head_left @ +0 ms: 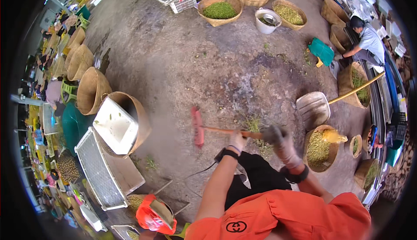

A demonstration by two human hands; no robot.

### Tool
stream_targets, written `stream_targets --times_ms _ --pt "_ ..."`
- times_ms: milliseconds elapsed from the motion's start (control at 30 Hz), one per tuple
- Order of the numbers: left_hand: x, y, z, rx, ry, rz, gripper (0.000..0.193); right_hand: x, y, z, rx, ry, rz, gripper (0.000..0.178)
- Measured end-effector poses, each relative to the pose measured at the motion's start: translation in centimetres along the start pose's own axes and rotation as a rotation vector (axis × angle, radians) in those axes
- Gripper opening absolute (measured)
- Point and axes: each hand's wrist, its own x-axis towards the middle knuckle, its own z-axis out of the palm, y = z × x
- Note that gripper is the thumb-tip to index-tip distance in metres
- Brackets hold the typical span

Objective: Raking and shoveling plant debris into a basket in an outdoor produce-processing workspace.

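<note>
Red-headed broom (221, 130) lies left of the shovel (313, 110), slightly nearer the person, over bare floor (186, 66). Left hand (238, 141), between broom head (198, 127) and shovel: fingers clamped on the wooden handle. Right hand (280, 141), nearest the shovel of the two: blurred, fingers look closed around the handle; its end is hidden there. Doing this stroke well likely means a firm right hand, the left guiding, head kept flat, short pulls gathering the grass tufts (252, 122) just left of the shovel. Cannot tell if bristles press the floor. Handle's long axis runs sideways, head end pointing left, away from the shovel; head sits crosswise to it.
</note>
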Motion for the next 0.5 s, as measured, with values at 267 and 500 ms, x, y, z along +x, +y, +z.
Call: stream_targets --times_ms 267,500 --pt "11.4 14.0 8.4 -1.698 0.050 -0.800 0.012 2.4 -12.7 -3.7 -0.020 0.081 -0.259 0.040" --pt "12.0 20.8 -2.6 -1.469 0.223 -0.781 0.016 6.9 -12.6 -4.5 0.260 0.065 -0.313 0.035"
